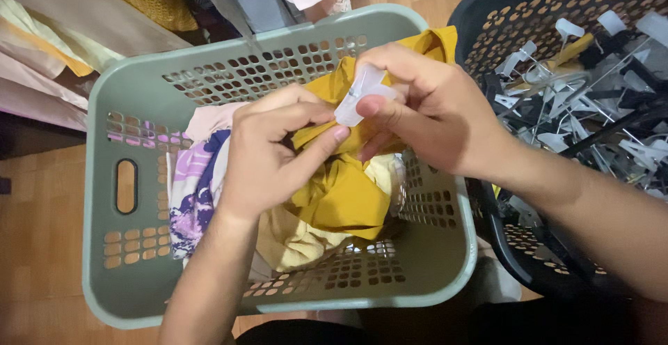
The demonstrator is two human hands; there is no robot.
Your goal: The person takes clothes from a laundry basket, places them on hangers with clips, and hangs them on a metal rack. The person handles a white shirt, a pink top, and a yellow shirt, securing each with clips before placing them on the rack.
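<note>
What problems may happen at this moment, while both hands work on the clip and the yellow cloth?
1. The right hand pinches the small translucent clip by the fingertips only; it might slip and fall among the clothes in the green basket.
2. The left hand holds only an edge of the yellow cloth, so the cloth may slide out of the clip.
3. The clip may snap onto a fingertip.

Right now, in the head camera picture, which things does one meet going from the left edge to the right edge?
Wooden floor → green laundry basket → purple patterned cloth → left hand → white plastic clip → right hand → dark basket → pile of hangers.
</note>
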